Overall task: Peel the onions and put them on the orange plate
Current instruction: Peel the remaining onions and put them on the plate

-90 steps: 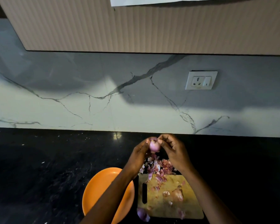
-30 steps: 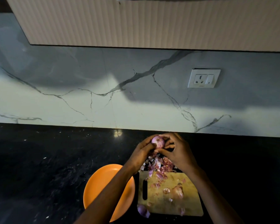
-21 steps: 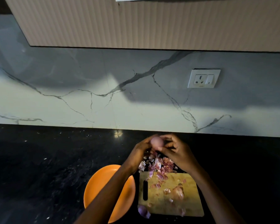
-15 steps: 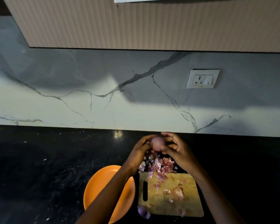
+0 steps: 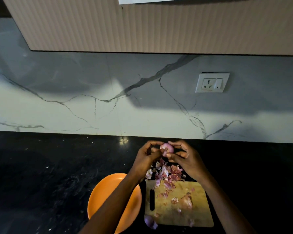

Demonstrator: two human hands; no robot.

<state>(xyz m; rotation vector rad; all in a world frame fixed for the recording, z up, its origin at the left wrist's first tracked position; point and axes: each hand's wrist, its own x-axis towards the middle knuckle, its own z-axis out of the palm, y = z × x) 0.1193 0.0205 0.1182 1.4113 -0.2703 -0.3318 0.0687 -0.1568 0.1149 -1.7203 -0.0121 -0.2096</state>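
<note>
Both of your hands are working the same small onion (image 5: 167, 148), lifted above the far end of the cutting board (image 5: 179, 204) and over the black counter (image 5: 49, 174). Your left hand (image 5: 146, 158) is pinching it from the left with the thumb at its near end, probably steadying and turning it. Your right hand (image 5: 186, 157) is curling its fingers over the top and right side, and seems to be picking at what skin is left. You are holding it above the heap of peels (image 5: 166, 173), so scraps are likely falling there rather than on the orange plate (image 5: 101, 196). That plate is sitting just left of the board under your left forearm, within easy reach for the drop; no onion shows on its visible part. Another onion (image 5: 186, 202) is lying on the board, apparently unpeeled, and a purple piece (image 5: 150, 222) is resting at the board's near left corner.
</note>
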